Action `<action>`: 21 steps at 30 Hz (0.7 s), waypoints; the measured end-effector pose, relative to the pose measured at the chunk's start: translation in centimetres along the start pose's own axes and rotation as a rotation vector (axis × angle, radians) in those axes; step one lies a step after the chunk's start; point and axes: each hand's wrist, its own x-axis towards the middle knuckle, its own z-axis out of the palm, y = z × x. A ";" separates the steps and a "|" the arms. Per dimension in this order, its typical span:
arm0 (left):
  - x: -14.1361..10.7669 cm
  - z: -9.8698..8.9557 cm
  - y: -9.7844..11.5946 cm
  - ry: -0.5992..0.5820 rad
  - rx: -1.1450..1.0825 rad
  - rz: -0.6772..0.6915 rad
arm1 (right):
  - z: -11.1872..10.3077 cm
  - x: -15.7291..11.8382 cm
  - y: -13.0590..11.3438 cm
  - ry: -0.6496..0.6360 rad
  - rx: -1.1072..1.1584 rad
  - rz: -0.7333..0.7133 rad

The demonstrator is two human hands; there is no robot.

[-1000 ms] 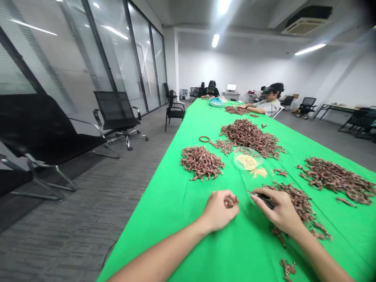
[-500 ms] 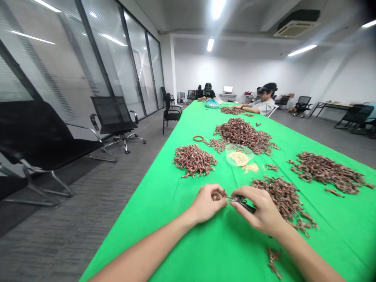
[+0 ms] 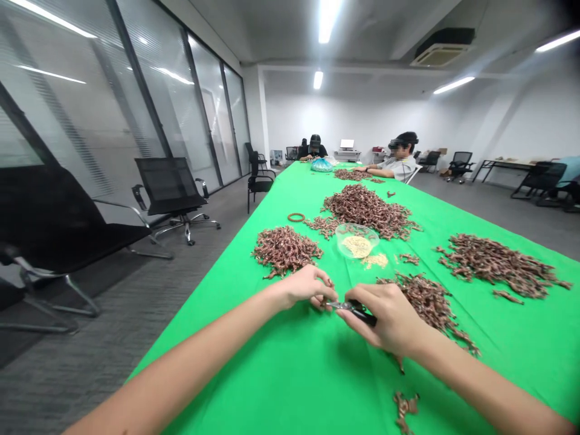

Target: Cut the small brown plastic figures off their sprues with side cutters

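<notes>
Head view: the left hand [image 3: 304, 289] is curled nearly shut, its fingertips pinching a small brown twisted piece [image 3: 330, 284], partly hidden. The right hand [image 3: 385, 317] is closed around small black-handled pliers [image 3: 364, 315], their steel tips reaching the left fingertips. Both hands hover over the near edge of the green-covered table [image 3: 281, 374]. A heap of brown twisted pieces [image 3: 423, 302] lies just right of them; a clear bowl [image 3: 357, 241] of pale granules sits mid-table. A seated person [image 3: 401, 160] and another [image 3: 313, 150] work at the far end.
</notes>
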 end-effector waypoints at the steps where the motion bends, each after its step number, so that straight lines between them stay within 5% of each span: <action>1: 0.1 0.1 0.2 0.016 -0.012 0.020 | -0.2 0.2 0.4 -0.006 0.000 -0.003; 8: -2.0 2.4 -1.6 0.217 -0.164 0.119 | -0.4 0.7 2.2 0.002 0.067 -0.014; 15: -5.1 3.1 -4.0 0.237 -0.354 0.190 | 0.9 -2.0 0.3 0.051 0.127 -0.055; 21: -6.1 2.8 -4.2 0.241 -0.300 0.148 | 1.5 -3.2 -0.6 0.078 0.102 0.021</action>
